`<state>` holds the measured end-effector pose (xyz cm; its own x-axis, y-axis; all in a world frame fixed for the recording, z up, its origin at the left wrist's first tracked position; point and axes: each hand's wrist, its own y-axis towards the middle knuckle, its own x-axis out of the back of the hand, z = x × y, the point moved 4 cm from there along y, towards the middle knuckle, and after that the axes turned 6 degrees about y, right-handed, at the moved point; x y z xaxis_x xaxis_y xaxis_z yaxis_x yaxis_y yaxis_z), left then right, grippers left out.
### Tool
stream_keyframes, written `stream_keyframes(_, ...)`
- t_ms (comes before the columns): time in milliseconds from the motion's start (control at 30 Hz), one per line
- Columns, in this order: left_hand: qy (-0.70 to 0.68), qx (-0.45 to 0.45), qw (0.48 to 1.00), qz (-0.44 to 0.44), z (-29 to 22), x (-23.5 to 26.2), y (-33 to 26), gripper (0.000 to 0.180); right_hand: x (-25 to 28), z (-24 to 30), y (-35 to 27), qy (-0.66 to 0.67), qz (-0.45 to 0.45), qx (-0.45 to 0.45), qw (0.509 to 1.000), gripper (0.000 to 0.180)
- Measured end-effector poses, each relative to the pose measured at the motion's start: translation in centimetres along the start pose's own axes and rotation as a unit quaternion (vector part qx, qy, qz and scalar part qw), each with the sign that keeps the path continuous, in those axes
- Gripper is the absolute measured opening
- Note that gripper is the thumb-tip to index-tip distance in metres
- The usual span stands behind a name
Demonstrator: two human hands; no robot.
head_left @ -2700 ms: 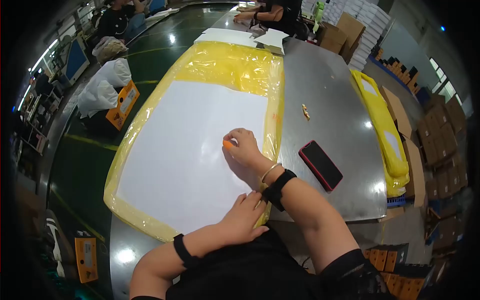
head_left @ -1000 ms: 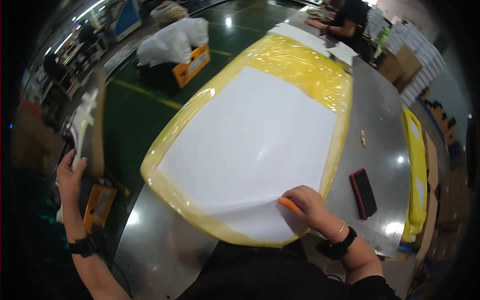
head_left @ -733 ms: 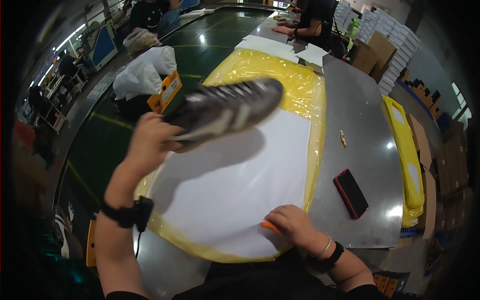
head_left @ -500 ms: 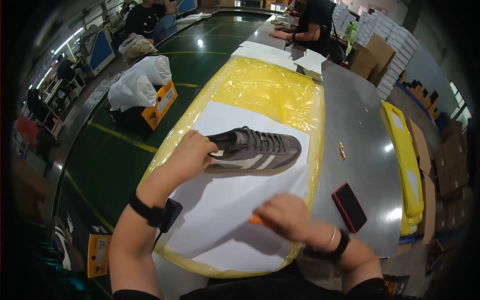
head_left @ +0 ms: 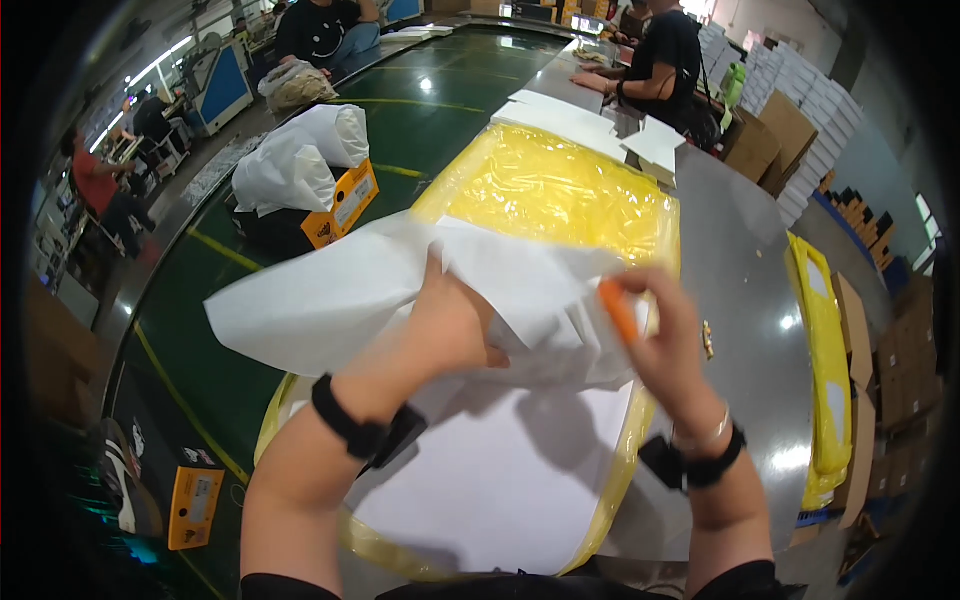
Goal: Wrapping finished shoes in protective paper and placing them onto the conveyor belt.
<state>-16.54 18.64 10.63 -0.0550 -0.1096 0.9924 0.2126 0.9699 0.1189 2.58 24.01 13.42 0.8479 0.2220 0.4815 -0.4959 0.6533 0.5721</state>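
A sheet of white wrapping paper [head_left: 330, 300] is folded up into a loose bundle, and the grey shoe is hidden from sight. My left hand [head_left: 455, 325] is closed on the bundle's middle, thumb up and fingers curled against the paper. At the bundle's right end my right hand [head_left: 660, 325], slightly blurred, has its fingers bent in a pinch at the paper's edge. An orange piece [head_left: 618, 310], perhaps a finger cover, shows on its fingers. Beneath lies more white paper [head_left: 500, 480] on a yellow plastic-wrapped stack [head_left: 560, 185].
An orange-and-black shoebox [head_left: 345, 205] with white-wrapped bundles stands on the green belt [head_left: 400, 130] at left. Another box [head_left: 195, 505] with a shoe lies lower left. Yellow packs [head_left: 825, 380] lie beyond the metal table [head_left: 750, 420]. A co-worker [head_left: 665, 60] stands at far right.
The white paper has been lifted and folded over the shoe, covering it. My left hand has moved right onto the paper; my right hand has moved up and right to its edge.
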Motion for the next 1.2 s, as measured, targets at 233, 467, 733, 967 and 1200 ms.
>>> stream_keyframes(233,0.026,-0.025,0.999,-0.003,-1.3,0.0,-0.7,0.078,-6.8,-3.2,0.5,-0.099,0.219,0.069,0.968,0.088)
stream_keyframes(467,-0.47,0.402,0.756,-0.216,6.1,-6.4,-16.8,0.071,-9.1,-1.6,0.0,-0.017,0.322,-0.02,0.946,0.085)
stream_keyframes(733,-0.54,0.211,0.769,0.269,3.6,-4.8,-8.6,0.084,-10.9,3.3,-3.4,0.045,0.475,0.029,0.879,0.08)
stream_keyframes(967,-0.159,0.073,0.976,0.133,3.7,-2.0,-8.6,0.091,-13.2,-0.3,5.4,-0.168,0.515,-0.08,0.837,0.092)
stream_keyframes(1200,-0.293,0.047,0.953,0.068,4.8,-0.9,-10.8,0.102,-7.0,6.6,-8.3,0.117,0.269,-0.004,0.956,0.04)
